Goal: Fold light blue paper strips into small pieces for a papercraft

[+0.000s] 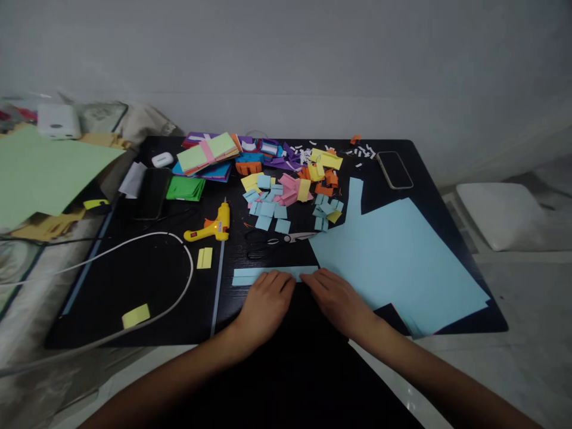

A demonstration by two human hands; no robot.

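A narrow light blue paper strip (243, 276) lies flat near the front of the black table, with a crease running along its length. My left hand (271, 298) is closed on the strip's near edge, fingertips pressed down on it. Close beside it, my right hand (337, 297) pinches the strip's right part. Both thumbs are partly hidden. Large light blue paper sheets (402, 256) lie against the right forearm's far side. Scissors (286, 238) rest beyond the strip, and a yellow hot glue gun (217, 225) lies to the left.
Folded blue paper pieces (268, 208) and scraps pile up in the middle back. Behind the glue gun are stacked coloured papers (208, 152) and a dark phone (152, 192). Another phone (395, 170) lies back right. A white cable (190, 268) loops across the left side.
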